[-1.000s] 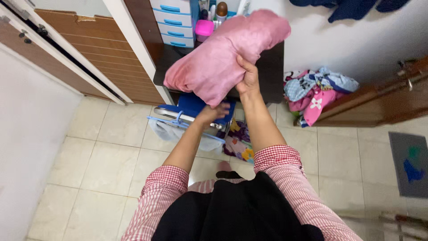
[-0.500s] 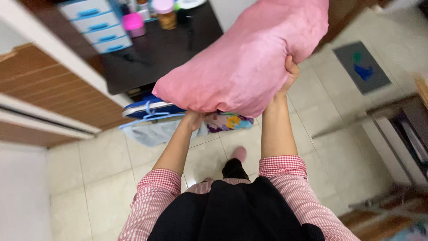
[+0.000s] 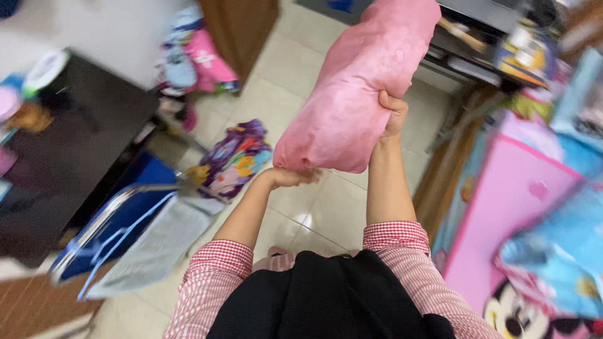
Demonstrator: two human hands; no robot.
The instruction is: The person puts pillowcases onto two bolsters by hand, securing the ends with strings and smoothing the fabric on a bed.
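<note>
I hold a pink pillow (image 3: 361, 94) up in front of me at chest height, tilted from lower left to upper right. My right hand (image 3: 392, 113) grips its right side, thumb pressed into the fabric. My left hand (image 3: 286, 177) is under the lower end, fingers curled against the bottom edge. Both forearms are bare, with red-and-white checked sleeves rolled to the elbow.
A dark table (image 3: 69, 144) stands at left, a blue chair with a metal frame (image 3: 119, 220) beside it. Colourful clothes (image 3: 235, 157) lie on the tiled floor (image 3: 326, 207), more clothes (image 3: 195, 56) farther back. A pink and blue cartoon-print bed (image 3: 534, 213) is at right.
The view has swung to the right, from the table and drawers toward the bed. The pillow stays in both hands and has tilted more upright.
</note>
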